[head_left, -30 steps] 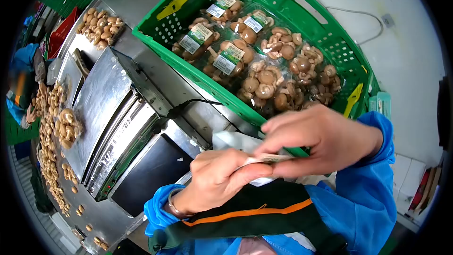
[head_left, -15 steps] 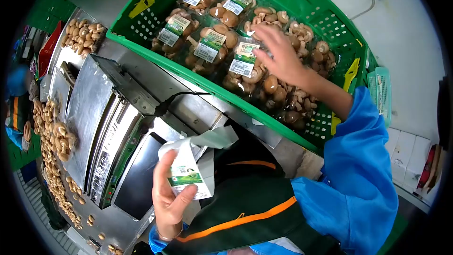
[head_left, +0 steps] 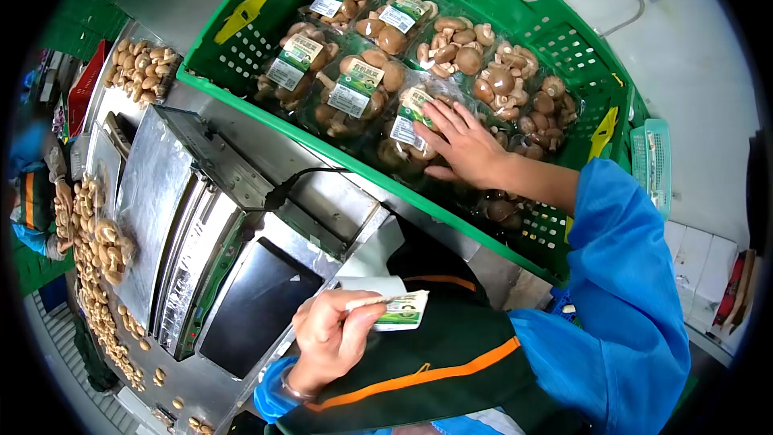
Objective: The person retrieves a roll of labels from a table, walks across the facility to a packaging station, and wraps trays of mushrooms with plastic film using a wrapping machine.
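Observation:
My right hand (head_left: 465,149) lies with its fingers spread on a clear-wrapped pack of mushrooms, touching the green and white label (head_left: 408,119) on its top. Part of that pack is hidden under the palm. Low in front of my apron, my left hand (head_left: 332,337) pinches a strip of printed labels (head_left: 403,312), whose white backing hangs behind. Around my right hand, a green crate (head_left: 322,151) holds several packs of brown mushrooms. Those on the left, such as one labelled pack (head_left: 354,93), carry labels; an unlabelled pack (head_left: 455,47) sits at the back.
Left of me stands a metal machine (head_left: 173,225) with a dark panel (head_left: 259,306) and a black cable. Beyond it, loose mushrooms (head_left: 93,290) spread over the metal table, near another person's hand (head_left: 63,209). A teal basket (head_left: 651,167) stands right of the crate.
My right hand has come down and left from above the unlabelled packs onto the labelled pack. My left hand has moved right and turned, so the label strip now shows nearly edge-on.

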`<state>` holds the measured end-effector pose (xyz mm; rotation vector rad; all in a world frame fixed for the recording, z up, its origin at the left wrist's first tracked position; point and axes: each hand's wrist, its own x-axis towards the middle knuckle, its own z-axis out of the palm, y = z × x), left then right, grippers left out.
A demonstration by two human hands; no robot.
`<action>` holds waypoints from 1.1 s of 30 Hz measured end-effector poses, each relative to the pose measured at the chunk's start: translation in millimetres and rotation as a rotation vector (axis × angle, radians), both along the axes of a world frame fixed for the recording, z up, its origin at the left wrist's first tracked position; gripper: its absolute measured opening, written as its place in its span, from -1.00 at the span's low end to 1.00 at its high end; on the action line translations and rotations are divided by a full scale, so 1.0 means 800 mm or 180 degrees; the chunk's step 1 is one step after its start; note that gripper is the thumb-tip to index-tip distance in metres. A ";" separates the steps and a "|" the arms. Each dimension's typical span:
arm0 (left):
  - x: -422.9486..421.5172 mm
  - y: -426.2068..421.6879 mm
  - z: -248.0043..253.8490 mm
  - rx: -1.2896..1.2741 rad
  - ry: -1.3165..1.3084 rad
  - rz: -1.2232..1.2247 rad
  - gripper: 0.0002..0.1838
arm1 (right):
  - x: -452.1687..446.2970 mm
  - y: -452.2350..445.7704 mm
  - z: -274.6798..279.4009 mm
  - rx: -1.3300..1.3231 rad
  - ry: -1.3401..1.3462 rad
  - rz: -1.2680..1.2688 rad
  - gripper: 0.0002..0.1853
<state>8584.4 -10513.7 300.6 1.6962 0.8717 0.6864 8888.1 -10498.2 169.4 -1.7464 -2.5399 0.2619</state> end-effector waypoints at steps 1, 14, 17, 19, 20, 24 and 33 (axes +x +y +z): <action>0.008 0.005 0.003 -0.0088 -0.0079 0.0038 -0.87 | -0.002 -0.001 0.002 -0.0042 -0.0016 -0.0033 -0.25; 0.040 0.028 -0.008 -0.1612 0.0468 -0.0439 -0.76 | 0.047 0.066 0.206 -0.0721 0.2781 -0.1613 -0.82; 0.037 0.033 -0.005 -0.2116 -0.0312 -0.0343 -0.60 | 0.121 0.150 0.099 -0.0552 0.2277 -0.1889 -0.75; 0.039 0.031 0.025 -0.2579 -0.1054 0.0146 -0.31 | 0.182 0.179 -0.011 -0.0819 0.1958 -0.1982 -0.59; 0.040 0.026 0.027 -0.2220 -0.1208 0.0319 -0.15 | 0.176 0.176 -0.008 -0.0123 0.1491 -0.2117 -0.52; 0.001 0.027 0.020 -0.1163 -0.0908 -0.0582 -0.77 | 0.146 0.132 -0.009 0.0347 0.0032 -0.1771 -0.30; 0.064 0.030 0.037 0.0288 -0.0570 -0.0489 -0.81 | -0.042 -0.003 0.275 -0.1329 0.3143 -0.0070 -0.77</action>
